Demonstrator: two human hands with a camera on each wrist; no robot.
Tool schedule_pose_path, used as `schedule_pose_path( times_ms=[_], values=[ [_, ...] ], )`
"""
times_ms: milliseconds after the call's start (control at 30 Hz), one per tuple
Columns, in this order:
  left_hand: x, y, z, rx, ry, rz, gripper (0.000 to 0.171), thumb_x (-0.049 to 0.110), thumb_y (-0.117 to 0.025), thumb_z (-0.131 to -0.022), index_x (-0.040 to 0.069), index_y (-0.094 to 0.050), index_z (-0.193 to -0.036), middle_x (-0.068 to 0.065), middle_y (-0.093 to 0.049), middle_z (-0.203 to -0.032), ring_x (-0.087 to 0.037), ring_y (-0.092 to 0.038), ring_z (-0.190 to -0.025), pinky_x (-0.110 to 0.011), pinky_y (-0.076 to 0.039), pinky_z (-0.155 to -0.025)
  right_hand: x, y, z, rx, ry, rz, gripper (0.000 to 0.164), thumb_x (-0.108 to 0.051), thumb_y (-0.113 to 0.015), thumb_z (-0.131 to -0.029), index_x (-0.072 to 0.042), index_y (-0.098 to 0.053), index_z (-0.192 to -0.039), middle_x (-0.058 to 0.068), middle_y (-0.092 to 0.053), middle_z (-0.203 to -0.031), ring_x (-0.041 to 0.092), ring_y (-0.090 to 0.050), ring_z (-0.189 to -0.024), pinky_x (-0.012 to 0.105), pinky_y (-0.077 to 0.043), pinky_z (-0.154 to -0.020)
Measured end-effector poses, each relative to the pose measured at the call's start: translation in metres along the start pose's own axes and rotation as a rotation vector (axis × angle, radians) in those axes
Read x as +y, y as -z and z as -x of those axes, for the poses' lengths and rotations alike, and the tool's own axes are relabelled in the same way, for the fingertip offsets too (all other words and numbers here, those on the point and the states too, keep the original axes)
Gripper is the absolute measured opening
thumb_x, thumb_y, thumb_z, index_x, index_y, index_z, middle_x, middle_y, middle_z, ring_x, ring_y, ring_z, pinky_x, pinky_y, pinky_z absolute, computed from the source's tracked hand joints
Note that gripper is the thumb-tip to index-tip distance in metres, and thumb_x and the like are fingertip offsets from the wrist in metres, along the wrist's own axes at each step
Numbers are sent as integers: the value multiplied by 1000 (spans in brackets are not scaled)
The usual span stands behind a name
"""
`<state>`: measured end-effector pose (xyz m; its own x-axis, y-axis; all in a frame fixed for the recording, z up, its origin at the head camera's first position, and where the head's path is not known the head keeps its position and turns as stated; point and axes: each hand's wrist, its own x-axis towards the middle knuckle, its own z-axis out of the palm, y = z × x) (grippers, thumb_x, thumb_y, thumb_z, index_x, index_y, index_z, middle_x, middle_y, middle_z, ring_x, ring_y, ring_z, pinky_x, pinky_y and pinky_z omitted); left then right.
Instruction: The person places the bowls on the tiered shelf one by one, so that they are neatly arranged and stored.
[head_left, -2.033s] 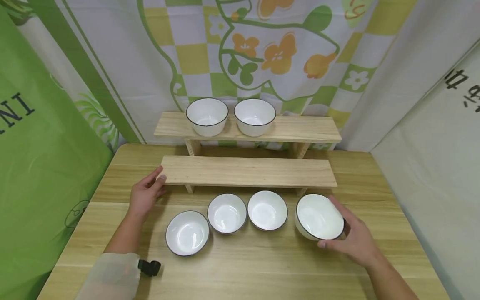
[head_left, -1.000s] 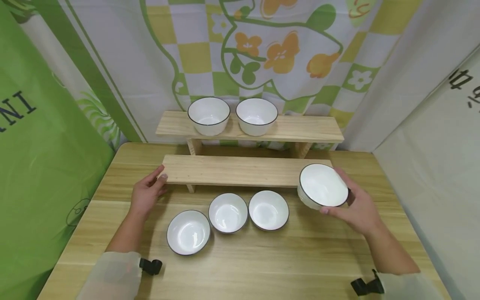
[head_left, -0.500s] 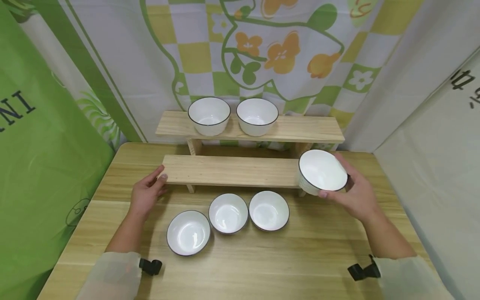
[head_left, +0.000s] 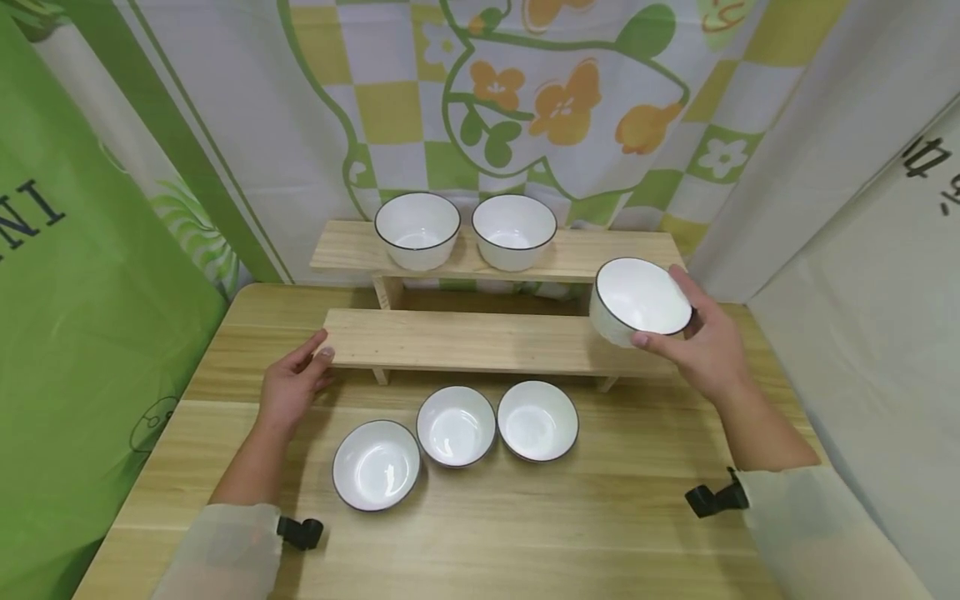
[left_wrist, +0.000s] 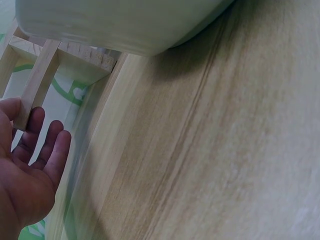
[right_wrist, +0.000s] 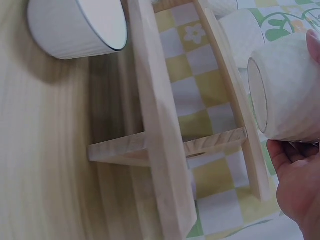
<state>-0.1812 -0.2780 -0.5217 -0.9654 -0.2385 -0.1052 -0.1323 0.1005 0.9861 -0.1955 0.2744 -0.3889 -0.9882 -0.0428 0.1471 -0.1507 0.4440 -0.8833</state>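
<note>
My right hand [head_left: 708, 346] grips a white bowl [head_left: 642, 296] with a dark rim, thumb on the near side and fingers on the far side. It is tilted slightly, in front of the upper board's right end. In the right wrist view the bowl [right_wrist: 287, 90] shows its textured side and round base. My left hand [head_left: 292, 387] pinches the left end of the lower board [head_left: 465, 340] of a two-tier wooden shelf. The left wrist view has thumb and index finger on either side of that board end [left_wrist: 35, 85].
Two matching bowls [head_left: 417, 233] stand on the upper board [head_left: 600, 254]. Three more bowls, the leftmost bowl [head_left: 377, 467] set nearer, rest upright on the wooden table [head_left: 525, 533] before the shelf. A patterned curtain [head_left: 390, 108] hangs behind.
My right hand has lifted the bowl from near the table, up past the lower board toward the upper board. My left hand has stayed at the shelf's left end.
</note>
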Motion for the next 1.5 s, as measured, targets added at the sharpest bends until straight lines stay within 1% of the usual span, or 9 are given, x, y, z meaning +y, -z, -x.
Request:
schedule_pose_path(
  times_ms=[100, 233, 333, 500, 700, 1000, 1200, 1333, 1500],
  values=[
    [-1, 0, 0, 6, -1, 7, 60, 37, -73, -98, 14, -55, -150, -23, -56, -147, -14, -74, -95, -30, -60, -89, -4, -1, -10, 9, -2, 7, 104, -12, -88, -84, -13, -24, -165, 7, -17, -172, 33, -31, -151, 3, -38, -101],
    [0, 1, 1, 15, 5, 18, 59, 36, -74, -98, 14, -56, -150, -23, -55, -147, -15, -74, -94, -31, -60, -89, -9, -3, -22, 37, -29, 52, 104, -23, -90, -84, -18, -26, -165, 9, -23, -170, 32, -37, -147, 6, -42, -99],
    [0, 1, 1, 16, 4, 22, 59, 36, -74, -98, 14, -56, -149, -23, -55, -147, -14, -74, -95, -30, -60, -89, -13, -5, -29, 54, -52, 83, 104, -30, -90, -83, -21, -27, -165, 8, -27, -169, 30, -42, -145, 13, -45, -103],
    [1, 0, 1, 8, -14, 8, 59, 36, -73, -99, 12, -56, -150, -23, -55, -147, -4, -71, -94, -30, -61, -88, -17, -9, -40, 83, -72, 89, 106, -33, -92, -80, -23, -29, -165, 2, -30, -168, 24, -43, -143, 25, -44, -111],
    [2, 0, 2, 8, -18, 2, 60, 37, -71, -100, 10, -55, -151, -23, -54, -149, 2, -69, -93, -28, -61, -88, -19, -13, -54, 103, -91, 97, 110, -40, -92, -78, -18, -28, -165, 10, -34, -166, 24, -43, -143, 37, -40, -117],
    [1, -1, 1, 10, -16, 12, 60, 36, -72, -99, 9, -55, -150, -25, -54, -148, 0, -70, -91, -29, -61, -88, -22, -19, -69, 117, -103, 94, 115, -47, -93, -76, -20, -27, -166, 9, -33, -167, 24, -40, -146, 38, -36, -120],
    [0, 0, 0, 0, -22, 0, 62, 38, -72, -99, 9, -54, -151, -26, -54, -147, -2, -70, -92, -29, -61, -88, -21, -25, -82, 138, -43, 135, 96, -52, -93, -73, -36, -47, -155, 10, -52, -151, 25, -51, -131, 42, -45, -107],
    [0, 0, 1, 0, -22, -2, 62, 38, -72, -99, 9, -54, -151, -25, -54, -148, -4, -71, -93, -30, -61, -89, -20, -29, -88, 158, -27, 132, 89, -52, -94, -71, -35, -54, -149, 8, -58, -143, 24, -53, -127, 42, -44, -106],
    [0, 0, 1, -3, -17, -2, 61, 38, -72, -99, 10, -55, -150, -24, -54, -148, -9, -72, -95, -31, -60, -90, -20, -32, -93, 159, -19, 170, 89, -56, -93, -71, -32, -54, -148, 10, -59, -142, 26, -53, -127, 46, -43, -106]
  ],
)
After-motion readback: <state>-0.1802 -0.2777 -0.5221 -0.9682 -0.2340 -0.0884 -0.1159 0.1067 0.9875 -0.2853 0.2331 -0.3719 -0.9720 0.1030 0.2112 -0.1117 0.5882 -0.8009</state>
